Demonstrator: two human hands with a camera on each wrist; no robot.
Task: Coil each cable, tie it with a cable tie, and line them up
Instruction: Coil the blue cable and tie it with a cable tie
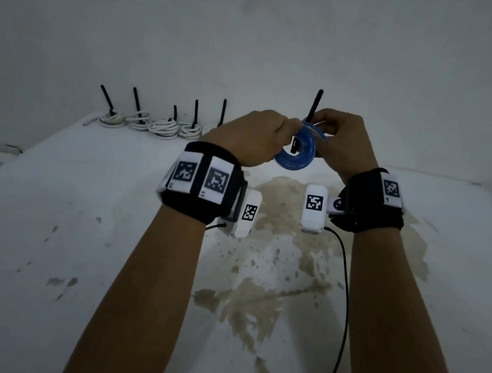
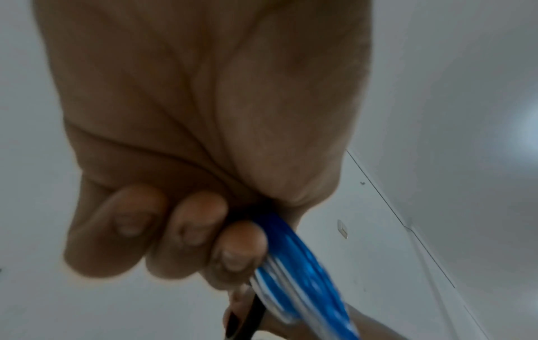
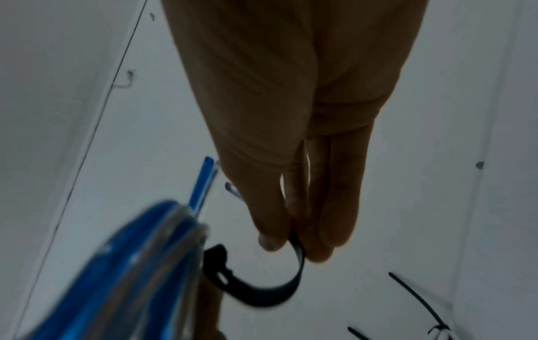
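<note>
Currently the blue cable coil [image 1: 296, 152] is held up in the air between both hands, above the white table [image 1: 95, 207]. Left hand [image 1: 253, 138] grips the coil's left side, fingers [image 2: 201, 223] curled round the bundled turns. Right hand [image 1: 342, 143] pinches the black cable tie [image 3: 262, 292] between thumb and fingertips; the strap loops from the coil's edge round to the fingers, tail sticking up past the knuckles in the head view. Wrist views are blurred, so the tie looks threaded through its head, but can't confirm. Hands close together, nearly touching over the coil. Along the far table edge by the wall: a row of white cable coils [image 1: 162, 127], each already tied, black tails pointing up. Brown stain [image 1: 277, 273] on the table under the forearms.
</note>
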